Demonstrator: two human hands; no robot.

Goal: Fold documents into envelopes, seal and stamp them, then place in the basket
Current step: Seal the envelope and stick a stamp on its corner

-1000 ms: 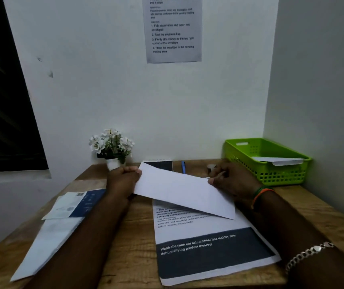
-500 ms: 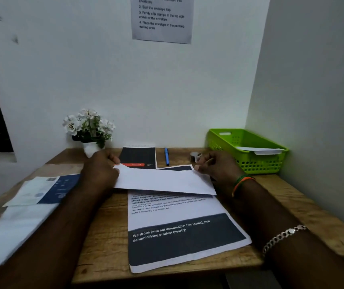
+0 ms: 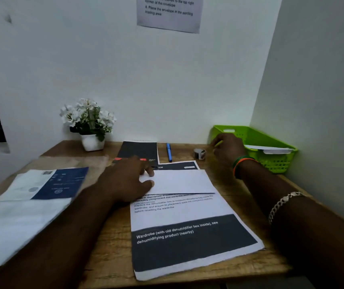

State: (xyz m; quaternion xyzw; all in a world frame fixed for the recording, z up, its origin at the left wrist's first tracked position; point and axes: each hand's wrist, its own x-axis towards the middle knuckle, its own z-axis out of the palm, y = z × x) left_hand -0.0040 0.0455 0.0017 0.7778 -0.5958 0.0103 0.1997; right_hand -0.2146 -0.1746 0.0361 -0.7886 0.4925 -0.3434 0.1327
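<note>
— Envelope position?
— White envelope (image 3: 179, 181) flat on the printed document (image 3: 187, 230), long axis left-right; left hand (image 3: 125, 180) pins its left end, fingers spread.
— Right hand (image 3: 228, 150)?
— Loosely curled, grasp unclear, just right of the tape roll (image 3: 199, 153), nearer than the left.

Desk (image 3: 112, 265): wood, matt, visible grain. Basket (image 3: 271, 161): green plastic, perforated walls, slight sheen. Envelope (image 3: 183, 181): plain white paper, matt, smooth. Printed sheet (image 3: 187, 243): matt paper, edges slightly rough. Pot (image 3: 92, 142): white, smooth. Bracelet (image 3: 281, 205): metal chain, shiny.
</note>
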